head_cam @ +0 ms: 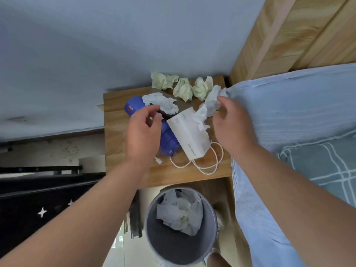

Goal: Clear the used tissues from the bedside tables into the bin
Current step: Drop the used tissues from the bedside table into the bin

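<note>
Within curled right hand (231, 130), white tissue (209, 106)

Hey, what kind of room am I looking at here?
Most likely a bedroom: a wooden bedside table stands beside a bed with blue bedding and a wooden headboard, with a bin on the floor.

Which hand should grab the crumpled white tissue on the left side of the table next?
The left hand: empty and right beside that crumpled tissue. The right hand is busy pinching a second tissue.
</note>
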